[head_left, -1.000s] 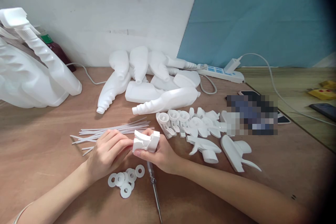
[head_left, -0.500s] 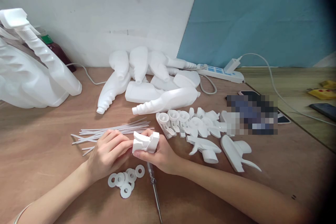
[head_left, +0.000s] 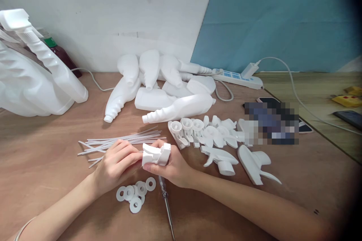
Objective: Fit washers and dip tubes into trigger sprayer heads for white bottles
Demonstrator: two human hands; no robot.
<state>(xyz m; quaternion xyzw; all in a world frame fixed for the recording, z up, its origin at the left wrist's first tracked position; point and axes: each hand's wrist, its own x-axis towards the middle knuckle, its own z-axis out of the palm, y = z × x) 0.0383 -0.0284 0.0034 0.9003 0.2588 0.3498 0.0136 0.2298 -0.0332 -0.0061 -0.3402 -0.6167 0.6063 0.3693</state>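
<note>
My right hand (head_left: 177,167) is wrapped around a white trigger sprayer head (head_left: 156,154), its trigger side facing up. My left hand (head_left: 118,165) is closed, fingertips against the left end of the sprayer head. It pinches a thin white plastic tube (head_left: 82,145), whose far end sticks out to the left; its near end is mostly hidden by the fingers. More thin tubes (head_left: 124,141) lie loose behind the left hand. Below the hands is a small pile of white ring washers (head_left: 135,205). A screwdriver (head_left: 167,205) with a clear handle lies under the right hand.
More sprayer heads (head_left: 220,158) lie to the right. White bottles (head_left: 181,109) are heaped at the back, and others with sprayers (head_left: 62,71) stand at left. A power strip (head_left: 239,79) with cables sits by the wall. Phones (head_left: 305,127) lie at the right, partly pixelated.
The tube in my left hand has shifted slightly right, toward the sprayer head. The sprayer head has moved a touch to the left. Everything else stays in place.
</note>
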